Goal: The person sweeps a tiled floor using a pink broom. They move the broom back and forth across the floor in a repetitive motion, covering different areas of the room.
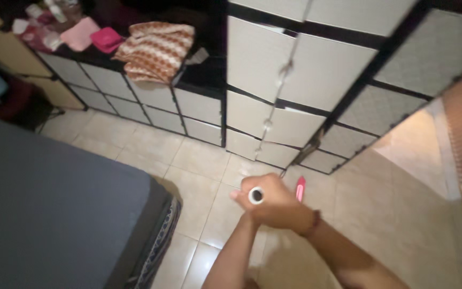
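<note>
A: From the head camera, what are the hands on?

B: Both meet over the tiled floor (135,144). The right hand (279,206) is wrapped over the left hand (244,195), and between them sits a small white tube (256,195) with a dark open end facing up. A pink stick-like thing (300,188) pokes out beyond the right hand's knuckles.

A: And the grip?

B: Pressed together around the tube on both sides; which fingers carry the pink piece I cannot tell.

A: How would it handle?

B: Light and stiff, I'd judge, probably smooth; best held round its barrel.

A: Any containers?

B: Panelled cube cabinets (274,80), doors closed, contents hidden. On the lower unit lies a patterned cloth (156,51) beside pink folded items (94,36). A dark bed (49,203) fills the left.
</note>
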